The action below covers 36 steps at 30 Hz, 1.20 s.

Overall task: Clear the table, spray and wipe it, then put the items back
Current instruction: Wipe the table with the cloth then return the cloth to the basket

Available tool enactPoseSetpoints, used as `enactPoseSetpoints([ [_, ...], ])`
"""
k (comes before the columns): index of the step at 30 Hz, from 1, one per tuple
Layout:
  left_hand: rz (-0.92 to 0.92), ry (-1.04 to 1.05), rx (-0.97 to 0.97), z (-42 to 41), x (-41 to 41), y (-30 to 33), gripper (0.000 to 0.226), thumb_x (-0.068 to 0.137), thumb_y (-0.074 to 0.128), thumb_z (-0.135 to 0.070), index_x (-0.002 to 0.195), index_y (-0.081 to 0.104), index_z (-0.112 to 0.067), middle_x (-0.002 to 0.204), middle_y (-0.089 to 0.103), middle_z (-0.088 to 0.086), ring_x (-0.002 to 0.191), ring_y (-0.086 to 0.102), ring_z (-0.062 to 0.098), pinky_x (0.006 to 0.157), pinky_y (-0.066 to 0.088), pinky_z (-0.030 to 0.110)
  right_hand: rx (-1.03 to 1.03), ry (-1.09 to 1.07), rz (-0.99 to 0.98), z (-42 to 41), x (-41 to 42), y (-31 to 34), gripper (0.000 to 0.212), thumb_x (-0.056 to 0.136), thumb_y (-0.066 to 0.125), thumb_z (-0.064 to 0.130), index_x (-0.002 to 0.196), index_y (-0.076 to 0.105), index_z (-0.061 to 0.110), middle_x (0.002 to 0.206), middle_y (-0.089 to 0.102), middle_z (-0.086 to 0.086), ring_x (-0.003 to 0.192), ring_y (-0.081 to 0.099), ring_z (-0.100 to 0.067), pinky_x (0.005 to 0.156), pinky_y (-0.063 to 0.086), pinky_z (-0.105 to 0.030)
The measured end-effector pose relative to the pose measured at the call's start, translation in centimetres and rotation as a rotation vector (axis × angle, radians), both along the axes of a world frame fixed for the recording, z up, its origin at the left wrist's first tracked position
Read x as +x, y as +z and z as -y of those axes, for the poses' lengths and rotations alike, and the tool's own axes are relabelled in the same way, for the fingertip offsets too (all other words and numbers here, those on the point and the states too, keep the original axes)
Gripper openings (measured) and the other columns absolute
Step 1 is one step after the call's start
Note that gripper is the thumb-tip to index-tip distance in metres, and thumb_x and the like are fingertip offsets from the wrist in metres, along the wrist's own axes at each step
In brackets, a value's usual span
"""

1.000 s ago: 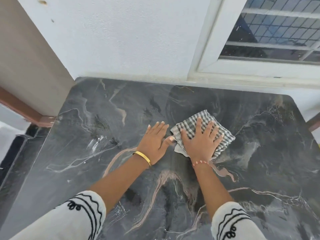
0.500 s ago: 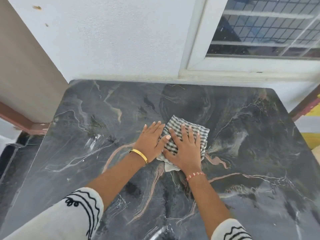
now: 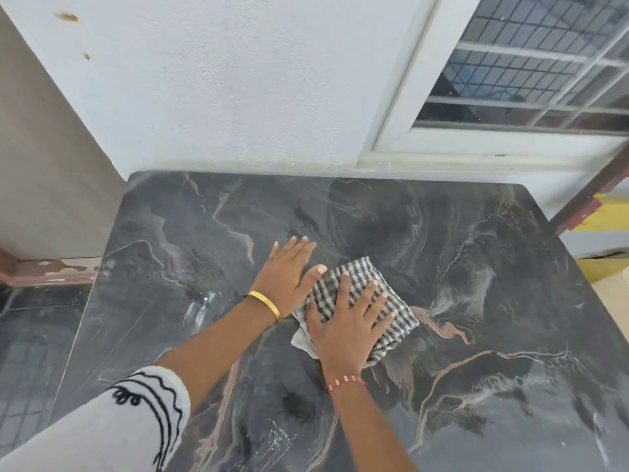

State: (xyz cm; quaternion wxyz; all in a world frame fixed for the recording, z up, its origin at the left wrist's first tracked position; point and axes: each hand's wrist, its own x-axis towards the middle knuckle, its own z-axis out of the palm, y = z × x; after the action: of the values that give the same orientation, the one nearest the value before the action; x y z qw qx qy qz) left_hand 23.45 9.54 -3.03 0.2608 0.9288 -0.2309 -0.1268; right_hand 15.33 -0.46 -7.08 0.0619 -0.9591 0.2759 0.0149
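Note:
A dark marble-patterned table fills most of the view, with wet streaks across its surface. A folded black-and-white checked cloth lies near the table's middle. My right hand presses flat on the cloth, fingers straight and spread. Just to the left, my left hand rests flat on the bare tabletop, and its thumb touches the cloth's edge. No other items stand on the table.
A white wall rises right behind the table's far edge. A white-framed window with a grille is at the upper right. Dark floor tiles lie to the left, and a yellow surface shows past the right edge.
My right hand slid the cloth left toward my left hand, then shifted it slightly back right and toward me. My left hand stayed flat on the table.

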Motion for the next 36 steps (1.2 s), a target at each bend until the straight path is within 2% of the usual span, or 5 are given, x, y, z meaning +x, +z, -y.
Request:
enactPoseSetpoints([
  [4,0.007,-0.018,0.023,-1.2,2.6,0.1,0.071,0.087,0.013,-0.054,0.146,0.018,-0.016,0.156,0.016,0.003,0.146,0.004,0.016,0.119,-0.005,0.034,-0.002,0.0,-0.026,-0.7,3.5,-0.3,0.082,0.077,0.02,0.072,0.145,0.032,0.027,0.149,0.031,-0.025,0.137,0.027,-0.047,0.108,0.017,-0.065],
  [8,0.02,-0.031,0.031,-1.4,5.3,0.3,0.058,0.097,0.023,-0.044,0.146,0.016,-0.015,0.157,0.013,0.004,0.146,0.003,0.016,0.119,-0.005,0.034,-0.047,0.041,0.011,-0.4,7.1,-0.4,0.082,0.077,0.019,0.073,0.144,0.034,0.027,0.147,0.034,-0.025,0.136,0.029,-0.047,0.108,0.019,-0.064],
  [14,0.04,-0.062,0.049,-1.6,8.9,-0.2,0.058,0.096,0.023,-0.044,0.147,0.014,-0.016,0.157,0.011,0.003,0.146,0.002,0.016,0.118,-0.007,0.034,-0.002,0.091,-0.009,0.6,12.5,0.0,0.096,0.067,-0.006,0.076,0.15,0.007,0.031,0.157,0.005,-0.021,0.144,0.002,-0.042,0.112,-0.001,-0.061],
  [21,0.028,-0.067,0.071,-2.9,11.4,-0.2,0.074,0.084,0.011,-0.054,0.147,0.011,-0.017,0.157,0.011,0.004,0.146,0.003,0.017,0.117,-0.008,0.033,-0.019,0.071,-0.005,2.2,20.9,0.0,0.083,0.082,0.023,0.075,0.15,0.007,0.03,0.158,0.005,-0.018,0.144,0.001,-0.041,0.112,-0.005,-0.06],
  [36,0.038,0.06,-0.032,-9.9,13.0,-0.4,0.061,0.095,0.019,-0.049,0.146,0.018,-0.015,0.156,0.015,0.004,0.146,0.005,0.017,0.119,-0.005,0.035,-0.056,0.088,-0.038,1.0,22.1,0.3,0.077,0.085,0.029,0.069,0.15,0.012,0.031,0.158,0.006,-0.016,0.145,0.003,-0.038,0.114,-0.003,-0.057],
])
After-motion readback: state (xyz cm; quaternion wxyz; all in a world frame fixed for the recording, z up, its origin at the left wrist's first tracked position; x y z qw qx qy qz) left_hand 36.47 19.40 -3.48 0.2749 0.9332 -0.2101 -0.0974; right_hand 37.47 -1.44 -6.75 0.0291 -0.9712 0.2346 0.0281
